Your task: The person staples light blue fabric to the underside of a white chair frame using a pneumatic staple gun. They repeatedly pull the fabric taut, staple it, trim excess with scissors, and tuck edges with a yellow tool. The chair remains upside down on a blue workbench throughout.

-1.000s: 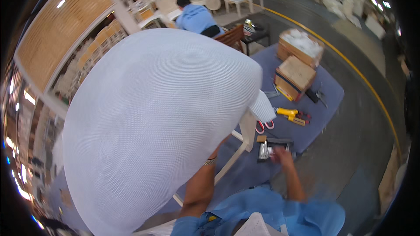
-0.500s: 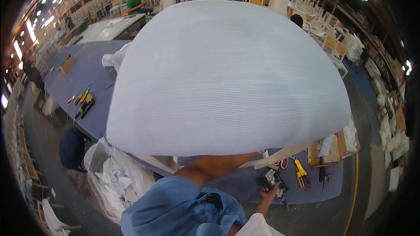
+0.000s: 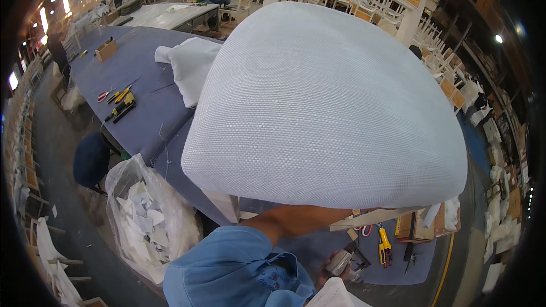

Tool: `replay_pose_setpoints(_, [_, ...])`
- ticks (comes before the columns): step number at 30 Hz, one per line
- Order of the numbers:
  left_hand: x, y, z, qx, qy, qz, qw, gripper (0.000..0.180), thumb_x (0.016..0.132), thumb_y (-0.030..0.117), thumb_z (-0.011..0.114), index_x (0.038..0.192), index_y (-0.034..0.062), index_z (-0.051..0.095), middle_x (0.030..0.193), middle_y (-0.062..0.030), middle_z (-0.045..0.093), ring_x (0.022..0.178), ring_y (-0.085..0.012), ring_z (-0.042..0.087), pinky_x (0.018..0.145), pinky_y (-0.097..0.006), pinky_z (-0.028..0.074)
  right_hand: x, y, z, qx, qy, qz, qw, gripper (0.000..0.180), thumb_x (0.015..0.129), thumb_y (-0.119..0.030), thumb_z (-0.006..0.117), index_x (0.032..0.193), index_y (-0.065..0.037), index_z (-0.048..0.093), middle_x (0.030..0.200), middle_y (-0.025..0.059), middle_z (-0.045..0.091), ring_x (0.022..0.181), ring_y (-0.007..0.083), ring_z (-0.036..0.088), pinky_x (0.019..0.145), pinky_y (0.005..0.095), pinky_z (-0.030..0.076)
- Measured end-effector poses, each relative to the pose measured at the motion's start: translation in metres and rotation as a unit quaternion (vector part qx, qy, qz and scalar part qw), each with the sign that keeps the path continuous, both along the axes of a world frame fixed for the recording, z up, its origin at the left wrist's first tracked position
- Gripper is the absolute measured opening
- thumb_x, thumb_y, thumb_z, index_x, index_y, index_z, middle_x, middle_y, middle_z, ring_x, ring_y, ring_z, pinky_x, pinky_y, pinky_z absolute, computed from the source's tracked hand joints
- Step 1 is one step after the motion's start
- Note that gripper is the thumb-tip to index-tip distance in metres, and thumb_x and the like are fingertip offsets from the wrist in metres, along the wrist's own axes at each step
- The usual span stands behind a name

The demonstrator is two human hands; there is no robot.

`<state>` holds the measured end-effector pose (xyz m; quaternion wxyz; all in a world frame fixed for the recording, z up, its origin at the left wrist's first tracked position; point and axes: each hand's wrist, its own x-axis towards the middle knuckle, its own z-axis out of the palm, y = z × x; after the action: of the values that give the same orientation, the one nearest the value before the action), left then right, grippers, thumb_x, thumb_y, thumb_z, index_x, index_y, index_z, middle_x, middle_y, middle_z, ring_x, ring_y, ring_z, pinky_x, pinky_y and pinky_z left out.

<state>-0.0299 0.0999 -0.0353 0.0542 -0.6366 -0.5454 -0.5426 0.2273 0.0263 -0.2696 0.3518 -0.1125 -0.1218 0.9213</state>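
Seat (image 3: 324, 108) — a broad pad covered in white woven cloth — is raised in front of me and fills the middle of the view, above the near edge of the blue table (image 3: 142, 113). My left forearm (image 3: 301, 219) runs up beneath its lower rim. The left hand itself is hidden behind the pad, so I cannot tell whether it is spread or gripping. A pale wooden frame edge (image 3: 369, 219) shows just under the rim. My right hand (image 3: 329, 276) is low, near my chest, fingers curled round a grey metal tool (image 3: 344, 261), probably a stapler. Yellow-handled pliers (image 3: 385, 244) lie on the table just beside it. A clear bag of white scraps (image 3: 148, 216) stands by the table on my left, and a heap of white cloth (image 3: 190, 68) lies farther along the top. Step in hand, as I judge it: carrying or turning the covered seat on one arm. Setting it down would call for a firm hold under the frame — and for keeping the tool clear of the cloth.
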Motion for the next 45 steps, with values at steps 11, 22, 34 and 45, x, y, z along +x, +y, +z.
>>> replay_pose_setpoints(11, [-0.037,0.005,-0.006,0.039,0.053,0.022,0.998,0.025,0.096,0.005,0.064,0.120,0.0015,0.070,0.118,-0.0139,0.071,0.104,-0.0283,0.070,0.091,-0.039,0.054,-0.051,0.028,0.173,0.430,-0.280,-0.346,0.786,0.038,0.082,-0.009,0.070,0.116,-0.001,0.057,0.112,0.0109,0.056,0.110,0.0224,0.058,0.094,0.0368,0.048])
replay_pose_setpoints(22, [-0.040,0.010,0.011,0.046,0.081,-0.004,0.996,0.024,0.096,0.004,0.064,0.119,-0.0019,0.069,0.114,-0.0143,0.073,0.102,-0.0270,0.070,0.088,-0.039,0.054,-0.105,0.023,0.277,0.560,-0.349,-0.491,0.569,0.040,0.082,-0.008,0.074,0.120,-0.004,0.064,0.117,0.0109,0.068,0.104,0.0212,0.067,0.095,0.0349,0.049])
replay_pose_setpoints(34, [-0.035,-0.010,0.006,0.083,0.118,0.111,0.983,0.028,0.090,0.015,0.070,0.114,0.0024,0.071,0.111,-0.0157,0.072,0.100,-0.0327,0.068,0.087,-0.042,0.052,-0.134,0.029,0.270,0.577,-0.371,-0.485,0.542,0.033,0.088,-0.005,0.068,0.119,0.004,0.064,0.111,0.0142,0.066,0.103,0.0213,0.062,0.093,0.0344,0.049])
replay_pose_setpoints(45, [-0.041,-0.013,0.013,-0.052,0.099,0.036,0.993,0.027,0.096,0.020,0.063,0.117,0.0043,0.070,0.106,-0.0166,0.072,0.099,-0.0285,0.067,0.085,-0.041,0.052,-0.143,0.042,0.256,0.552,-0.305,-0.544,0.554,0.023,0.087,-0.001,0.068,0.110,0.004,0.067,0.112,0.0148,0.068,0.105,0.0219,0.062,0.097,0.0353,0.047])
